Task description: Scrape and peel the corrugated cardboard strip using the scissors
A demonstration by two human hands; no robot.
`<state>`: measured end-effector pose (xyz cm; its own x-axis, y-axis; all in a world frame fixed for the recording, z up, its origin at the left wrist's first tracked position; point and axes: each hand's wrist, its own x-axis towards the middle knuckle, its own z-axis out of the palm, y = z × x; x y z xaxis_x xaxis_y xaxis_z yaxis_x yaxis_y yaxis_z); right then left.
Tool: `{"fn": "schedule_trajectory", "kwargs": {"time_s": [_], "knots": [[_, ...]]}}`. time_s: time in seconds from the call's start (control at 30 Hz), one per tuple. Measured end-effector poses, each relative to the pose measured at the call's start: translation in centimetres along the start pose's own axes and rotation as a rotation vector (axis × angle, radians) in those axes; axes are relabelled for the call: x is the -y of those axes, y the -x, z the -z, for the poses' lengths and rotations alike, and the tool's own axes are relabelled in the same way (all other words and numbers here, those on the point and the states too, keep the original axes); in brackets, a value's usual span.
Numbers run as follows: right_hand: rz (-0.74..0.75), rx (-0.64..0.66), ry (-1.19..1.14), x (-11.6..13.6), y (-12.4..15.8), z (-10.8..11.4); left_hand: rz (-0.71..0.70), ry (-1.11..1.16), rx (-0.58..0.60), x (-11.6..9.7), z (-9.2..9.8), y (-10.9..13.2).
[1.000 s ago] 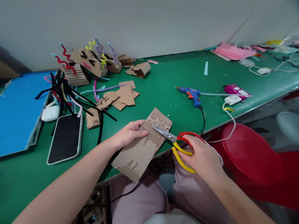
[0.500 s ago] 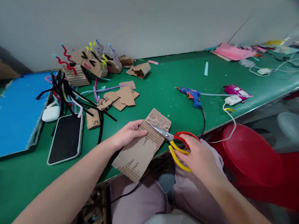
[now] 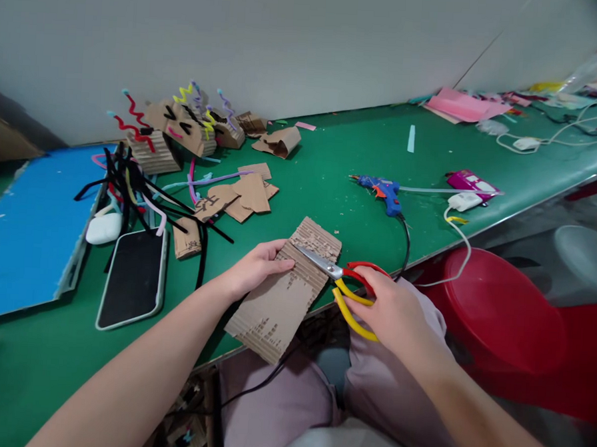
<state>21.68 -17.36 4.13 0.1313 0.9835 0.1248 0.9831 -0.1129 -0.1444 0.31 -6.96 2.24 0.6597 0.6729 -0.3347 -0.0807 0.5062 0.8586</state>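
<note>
My left hand (image 3: 260, 269) pinches the left edge of a corrugated cardboard piece (image 3: 274, 309), thumb on top. The piece is tilted over the table's front edge, its ridged strips facing up. In my right hand (image 3: 392, 302) are scissors (image 3: 332, 270) with one red and one yellow handle. Their blades lie across the upper part of the cardboard, tips pointing left, close to my left thumb. Whether the lower blade is under the cardboard is hard to tell.
On the green table (image 3: 321, 165), a blue glue gun (image 3: 387, 193) with its cord lies right of centre. Cardboard scraps (image 3: 253, 191), pipe cleaners (image 3: 130, 181) and a phone (image 3: 134, 278) are at the left. A red stool (image 3: 504, 311) stands at the right.
The scissor handles have shifted slightly left and moved a little closer together, with my right hand. My left hand and the cardboard have hardly moved.
</note>
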Motion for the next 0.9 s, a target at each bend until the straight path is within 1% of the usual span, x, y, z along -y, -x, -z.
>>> {"fn": "schedule_trajectory", "kwargs": {"time_s": [0.1,0.23,0.37,0.47,0.53,0.6,0.77,0.9], "knots": [[-0.001,0.044,-0.077,0.1,-0.2,0.1,0.005,-0.007,0.005,0.1,0.1,0.0],[-0.004,0.066,-0.153,0.2,-0.5,0.1,0.001,-0.022,0.003,0.2,0.1,0.0],[-0.002,0.116,-0.343,-0.1,-0.7,-0.5,0.014,-0.034,0.004,0.1,-0.2,0.0],[-0.036,0.122,-0.401,-0.6,-0.8,-0.9,0.028,-0.019,-0.002,0.1,-0.3,-0.1],[-0.058,0.1,-0.397,-1.2,-0.9,-1.0,0.031,-0.008,0.002,0.2,-0.2,-0.1],[-0.046,0.076,-0.369,-1.8,-0.8,-1.1,0.022,0.0,0.013,0.3,-0.1,0.0],[0.093,0.028,-0.199,-3.3,0.1,-1.7,0.022,0.001,0.0,0.1,-0.1,0.0],[0.131,-0.021,-0.099,-3.4,0.5,-2.3,0.036,-0.024,-0.012,0.0,-0.2,0.0]]}}
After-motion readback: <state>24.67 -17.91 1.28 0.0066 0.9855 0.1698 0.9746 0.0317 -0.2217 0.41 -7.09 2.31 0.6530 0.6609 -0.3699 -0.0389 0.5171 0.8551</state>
